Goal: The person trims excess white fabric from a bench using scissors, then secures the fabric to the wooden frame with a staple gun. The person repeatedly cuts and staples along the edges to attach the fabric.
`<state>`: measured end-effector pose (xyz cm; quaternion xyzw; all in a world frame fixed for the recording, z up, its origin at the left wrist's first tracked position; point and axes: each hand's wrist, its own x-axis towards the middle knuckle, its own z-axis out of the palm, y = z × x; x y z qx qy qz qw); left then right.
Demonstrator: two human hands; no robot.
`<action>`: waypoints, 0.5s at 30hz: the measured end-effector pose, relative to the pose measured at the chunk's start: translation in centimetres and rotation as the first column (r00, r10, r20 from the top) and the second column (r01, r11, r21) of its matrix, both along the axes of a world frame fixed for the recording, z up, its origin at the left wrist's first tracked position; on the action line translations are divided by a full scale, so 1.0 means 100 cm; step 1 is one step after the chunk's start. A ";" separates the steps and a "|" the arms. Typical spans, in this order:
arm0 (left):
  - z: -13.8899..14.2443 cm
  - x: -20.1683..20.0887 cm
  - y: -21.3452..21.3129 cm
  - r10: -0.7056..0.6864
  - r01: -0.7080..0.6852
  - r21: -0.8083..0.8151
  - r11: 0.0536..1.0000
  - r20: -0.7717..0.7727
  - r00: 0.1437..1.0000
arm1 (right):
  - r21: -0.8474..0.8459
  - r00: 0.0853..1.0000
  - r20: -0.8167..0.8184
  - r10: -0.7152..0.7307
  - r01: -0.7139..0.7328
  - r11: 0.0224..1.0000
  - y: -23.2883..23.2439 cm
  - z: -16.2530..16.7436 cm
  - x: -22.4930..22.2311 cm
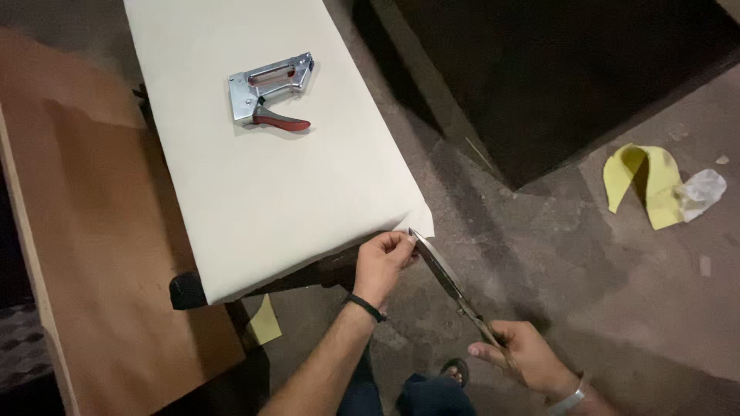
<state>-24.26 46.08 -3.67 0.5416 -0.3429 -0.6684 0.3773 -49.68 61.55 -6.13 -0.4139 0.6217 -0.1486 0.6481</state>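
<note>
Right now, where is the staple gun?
In the head view, the staple gun lies on the white fabric panel, upper left of centre, well away from the left hand and the scissors.

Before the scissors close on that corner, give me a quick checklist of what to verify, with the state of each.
1. Left hand pinching the cream fabric at its corner: ok, fingers grip the edge.
2. Right hand holding the scissors by the handles: ok.
3. Blade tips at the fabric corner: ok, they meet it beside the left fingers.
4. Left fingertips out of the blade path: cannot tell, they sit very close to the tips.
5. Staple gun away from the cut: ok, it lies far up the fabric.
6. Fabric flat: ok, no wrinkles visible.
</note>
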 end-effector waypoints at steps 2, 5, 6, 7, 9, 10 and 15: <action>-0.005 -0.001 -0.002 -0.018 0.018 0.006 1.000 0.015 1.000 | 0.050 0.998 0.017 -0.058 0.057 0.997 0.003 0.001 0.001; -0.014 -0.002 -0.003 -0.067 0.061 -0.141 0.988 -0.042 0.997 | 0.037 0.999 -0.019 -0.039 0.040 0.999 0.008 0.005 0.000; -0.017 -0.001 -0.003 -0.076 0.074 -0.124 0.990 -0.014 0.997 | 0.021 0.999 -0.044 -0.017 0.018 1.000 0.009 0.007 0.000; -0.019 0.000 -0.003 -0.088 0.088 -0.108 0.990 0.011 0.996 | -0.015 0.998 -0.067 0.009 -0.010 1.000 0.011 0.011 0.000; -0.020 0.000 -0.004 -0.119 0.121 -0.085 0.989 0.036 0.992 | -0.078 0.991 -0.122 0.051 -0.061 0.995 0.015 0.020 0.002; -0.018 0.000 -0.004 -0.136 0.138 -0.080 0.987 0.038 0.990 | -0.068 0.995 -0.101 0.025 -0.031 0.997 0.016 0.025 0.004; 0.007 0.006 0.002 -0.311 0.326 -0.062 0.943 0.178 0.934 | 0.005 0.981 0.062 -0.186 0.186 0.983 0.017 0.047 0.019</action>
